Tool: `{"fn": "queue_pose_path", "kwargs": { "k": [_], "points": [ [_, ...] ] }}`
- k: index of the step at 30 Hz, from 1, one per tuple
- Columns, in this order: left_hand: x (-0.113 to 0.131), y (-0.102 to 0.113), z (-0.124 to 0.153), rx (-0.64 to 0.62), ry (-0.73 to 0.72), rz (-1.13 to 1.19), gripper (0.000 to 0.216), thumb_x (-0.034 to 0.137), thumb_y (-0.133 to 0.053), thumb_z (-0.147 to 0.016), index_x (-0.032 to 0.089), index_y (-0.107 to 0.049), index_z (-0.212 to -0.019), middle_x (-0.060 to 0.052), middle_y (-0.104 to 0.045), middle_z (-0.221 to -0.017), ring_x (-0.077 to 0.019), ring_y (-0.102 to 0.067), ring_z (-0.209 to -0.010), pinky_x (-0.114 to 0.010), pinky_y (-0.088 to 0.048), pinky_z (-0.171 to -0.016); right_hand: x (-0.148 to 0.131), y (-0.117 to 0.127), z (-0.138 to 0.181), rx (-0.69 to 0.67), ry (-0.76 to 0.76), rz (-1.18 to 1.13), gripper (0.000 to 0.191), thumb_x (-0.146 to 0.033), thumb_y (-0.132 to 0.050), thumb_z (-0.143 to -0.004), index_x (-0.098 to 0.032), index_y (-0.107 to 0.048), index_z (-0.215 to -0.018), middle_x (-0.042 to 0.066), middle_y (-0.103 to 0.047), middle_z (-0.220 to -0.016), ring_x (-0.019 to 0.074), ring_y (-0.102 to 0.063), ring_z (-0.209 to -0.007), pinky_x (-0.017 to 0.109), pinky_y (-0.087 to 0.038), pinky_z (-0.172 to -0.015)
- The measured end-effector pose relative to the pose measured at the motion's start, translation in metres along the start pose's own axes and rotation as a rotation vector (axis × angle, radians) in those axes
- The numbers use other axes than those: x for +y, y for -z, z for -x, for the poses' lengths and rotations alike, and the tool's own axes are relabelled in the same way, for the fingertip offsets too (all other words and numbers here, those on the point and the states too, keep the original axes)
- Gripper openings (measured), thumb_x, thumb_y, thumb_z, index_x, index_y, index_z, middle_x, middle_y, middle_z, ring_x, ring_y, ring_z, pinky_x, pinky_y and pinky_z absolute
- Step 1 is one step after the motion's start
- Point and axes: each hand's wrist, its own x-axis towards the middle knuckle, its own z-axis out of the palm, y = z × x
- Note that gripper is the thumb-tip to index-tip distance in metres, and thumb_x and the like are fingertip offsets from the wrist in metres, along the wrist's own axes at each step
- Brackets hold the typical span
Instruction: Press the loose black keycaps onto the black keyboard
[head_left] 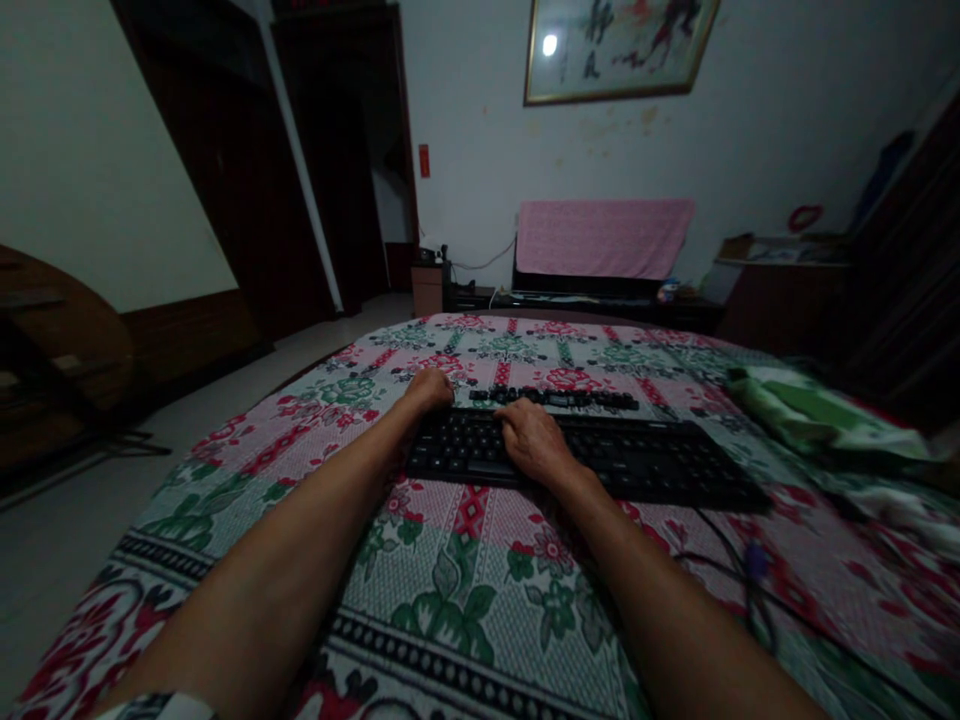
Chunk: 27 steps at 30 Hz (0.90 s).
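A black keyboard (675, 465) lies across the flowered tablecloth (480, 590). My left hand (430, 388) is closed at its far left corner, the fingers curled and partly hidden. Over the middle keys rests my right hand (534, 437), fingers bent together toward the far edge of the keyboard. Whatever may be between those fingertips is too small or hidden to make out. Just behind the keyboard, small loose black keycaps (585, 399) lie in rows on the cloth.
A black cable (720, 565) trails from the keyboard toward the right. Farther right lie a green and white bag (817, 415) and some crumpled white material (911, 515). Beyond the table, a pink cloth (604, 238) covers something on a low dark cabinet.
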Motion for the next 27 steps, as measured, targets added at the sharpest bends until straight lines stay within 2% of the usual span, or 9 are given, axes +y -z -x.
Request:
{"fn": "queue_pose_path", "kwargs": {
  "k": [2, 6, 8, 11, 16, 23, 27],
  "points": [
    [0.001, 0.009, 0.008, -0.010, 0.025, 0.049, 0.027, 0.016, -0.061, -0.060, 0.017, -0.071, -0.084, -0.003, -0.069, -0.076, -0.0161, -0.061, -0.075, -0.019, -0.045, -0.066, 0.000, 0.000, 0.000, 0.000, 0.002, -0.003, 0.031, -0.020, -0.037, -0.083, -0.021, -0.062, -0.101, 0.008, -0.058, -0.097, 0.0174, -0.051, -0.089, 0.025, -0.036, -0.080],
    [0.007, 0.022, 0.028, -0.068, -0.076, 0.225, 0.026, 0.014, -0.060, -0.060, 0.015, -0.071, -0.083, 0.001, -0.067, -0.066, -0.0121, -0.058, -0.065, -0.017, -0.043, -0.059, 0.000, -0.001, 0.001, 0.011, 0.005, -0.013, 0.031, -0.019, -0.037, -0.083, -0.020, -0.062, -0.102, 0.008, -0.058, -0.097, 0.0171, -0.051, -0.090, 0.025, -0.036, -0.081],
    [0.009, 0.023, 0.038, -0.106, -0.151, 0.286, 0.026, 0.014, -0.060, -0.060, 0.015, -0.070, -0.084, 0.001, -0.066, -0.067, -0.0105, -0.057, -0.063, -0.017, -0.042, -0.057, 0.000, 0.000, 0.001, 0.006, 0.002, -0.015, 0.031, -0.019, -0.037, -0.083, -0.020, -0.062, -0.102, 0.008, -0.058, -0.097, 0.0170, -0.051, -0.090, 0.025, -0.036, -0.081],
    [0.009, 0.020, 0.046, -0.156, -0.174, 0.315, 0.026, 0.014, -0.058, -0.061, 0.014, -0.071, -0.083, 0.001, -0.067, -0.068, -0.0102, -0.056, -0.060, -0.018, -0.042, -0.056, 0.000, 0.001, 0.000, -0.009, -0.004, -0.012, 0.032, -0.019, -0.037, -0.083, -0.020, -0.062, -0.103, 0.008, -0.058, -0.098, 0.0171, -0.051, -0.090, 0.025, -0.035, -0.081],
    [0.005, 0.016, 0.048, -0.176, -0.234, 0.261, 0.028, 0.019, -0.056, -0.064, 0.016, -0.070, -0.088, 0.001, -0.068, -0.072, -0.0118, -0.057, -0.065, -0.019, -0.043, -0.059, -0.001, 0.002, 0.000, -0.027, -0.011, -0.004, 0.032, -0.019, -0.037, -0.084, -0.020, -0.061, -0.104, 0.008, -0.058, -0.100, 0.0178, -0.050, -0.092, 0.026, -0.035, -0.081],
    [0.005, 0.023, 0.050, -0.122, -0.402, -0.019, 0.029, 0.018, -0.052, -0.069, 0.021, -0.071, -0.090, 0.001, -0.070, -0.079, -0.0141, -0.060, -0.078, -0.019, -0.041, -0.068, -0.002, 0.004, 0.001, -0.033, -0.022, -0.010, 0.031, -0.020, -0.037, -0.084, -0.020, -0.061, -0.105, 0.008, -0.057, -0.101, 0.0176, -0.050, -0.093, 0.025, -0.035, -0.083],
    [0.007, 0.022, 0.050, -0.116, -0.425, 0.013, 0.028, 0.020, -0.053, -0.071, 0.017, -0.070, -0.093, -0.001, -0.070, -0.085, -0.0144, -0.060, -0.080, -0.019, -0.041, -0.069, -0.002, 0.003, 0.001, -0.035, -0.018, -0.008, 0.032, -0.019, -0.038, -0.083, -0.020, -0.061, -0.105, 0.009, -0.057, -0.102, 0.0177, -0.050, -0.092, 0.026, -0.035, -0.083]
  ]
}}
